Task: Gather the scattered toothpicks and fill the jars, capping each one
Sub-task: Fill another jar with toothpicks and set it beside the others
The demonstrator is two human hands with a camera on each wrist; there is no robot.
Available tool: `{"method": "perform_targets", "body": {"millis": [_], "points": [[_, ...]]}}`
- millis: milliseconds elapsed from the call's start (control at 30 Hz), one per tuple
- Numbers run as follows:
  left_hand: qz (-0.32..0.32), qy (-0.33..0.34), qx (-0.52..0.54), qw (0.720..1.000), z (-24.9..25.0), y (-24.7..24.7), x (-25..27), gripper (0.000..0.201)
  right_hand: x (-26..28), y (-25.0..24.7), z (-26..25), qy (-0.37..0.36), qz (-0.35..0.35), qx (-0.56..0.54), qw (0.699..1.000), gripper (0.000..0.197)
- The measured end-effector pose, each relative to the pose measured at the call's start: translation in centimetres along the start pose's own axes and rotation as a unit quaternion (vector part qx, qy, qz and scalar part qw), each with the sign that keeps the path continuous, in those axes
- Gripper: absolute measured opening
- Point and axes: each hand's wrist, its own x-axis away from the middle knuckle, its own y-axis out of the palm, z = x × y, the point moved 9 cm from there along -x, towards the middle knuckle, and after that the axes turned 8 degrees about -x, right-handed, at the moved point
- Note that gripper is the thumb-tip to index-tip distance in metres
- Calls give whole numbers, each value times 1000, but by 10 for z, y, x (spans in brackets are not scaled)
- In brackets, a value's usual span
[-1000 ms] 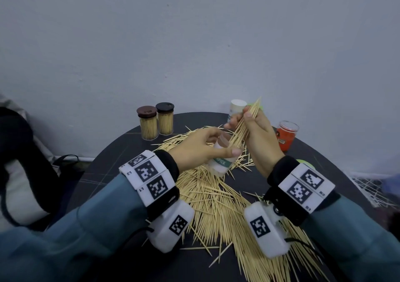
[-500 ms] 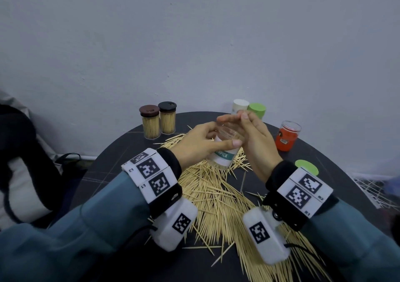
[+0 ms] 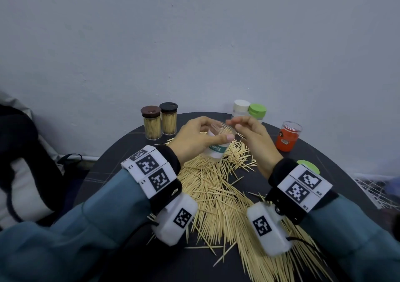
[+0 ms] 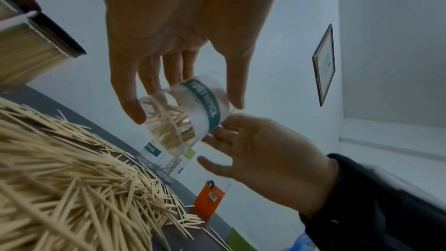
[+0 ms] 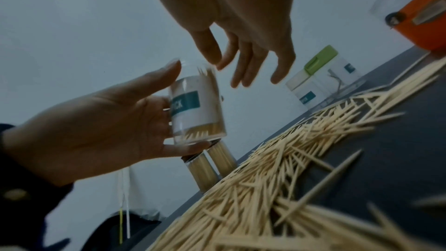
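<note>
My left hand point(image 3: 194, 138) grips a clear uncapped jar point(image 3: 216, 146) with a teal TOOTHPICK label, lifted and tilted above the pile. Toothpicks lie inside the jar point(image 4: 193, 114), seen through its wall. My right hand point(image 3: 249, 134) hovers at the jar's mouth with its fingers spread and relaxed, holding nothing point(image 5: 241, 60). One toothpick pokes out of the mouth beside the right thumb. A big pile of loose toothpicks point(image 3: 216, 195) covers the dark round table point(image 3: 190, 268) under both wrists.
Two filled jars, brown-capped point(image 3: 151, 122) and black-capped point(image 3: 168, 119), stand at the back left. A white-capped jar point(image 3: 240, 108) and a green-capped one point(image 3: 257, 111) stand behind the hands. An orange uncapped jar point(image 3: 287, 136) and a loose green lid point(image 3: 308, 166) are at right.
A second ago my right hand held a bundle of toothpicks in the jar's mouth. The bundle now lies in the jar and the right hand has let go and opened.
</note>
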Motion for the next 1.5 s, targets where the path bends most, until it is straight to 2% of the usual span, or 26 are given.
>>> {"method": "perform_targets", "body": {"millis": [100, 200, 333, 500, 633, 700, 967, 1133, 1233, 1500], "points": [[17, -5, -10, 1000, -2, -9, -4, 55, -8, 3, 17, 74, -46, 158, 984, 10], [31, -14, -13, 999, -5, -19, -7, 54, -18, 11, 29, 123, -101, 284, 945, 20], [47, -17, 1, 999, -4, -34, -13, 52, -26, 43, 37, 131, -210, 473, 846, 51], [64, -27, 2, 998, -8, -55, -16, 67, -29, 91, 59, 137, -309, 538, 772, 77], [74, -37, 14, 996, -10, -65, -18, 59, -34, 104, 74, 124, -305, 599, 730, 87], [74, -37, 18, 996, -9, -66, -18, 57, -36, 105, 75, 113, -299, 625, 713, 83], [68, -36, 5, 997, -12, -64, -21, 63, -38, 104, 72, 71, -317, 639, 697, 47], [68, -35, 4, 997, -12, -64, -21, 63, -36, 102, 70, 46, -332, 647, 685, 44], [73, -31, 1, 997, -10, -65, -20, 62, -36, 99, 67, 38, -334, 637, 693, 40], [72, -27, -8, 997, -11, -65, -22, 63, -27, 85, 67, 57, -341, 636, 690, 32]]}}
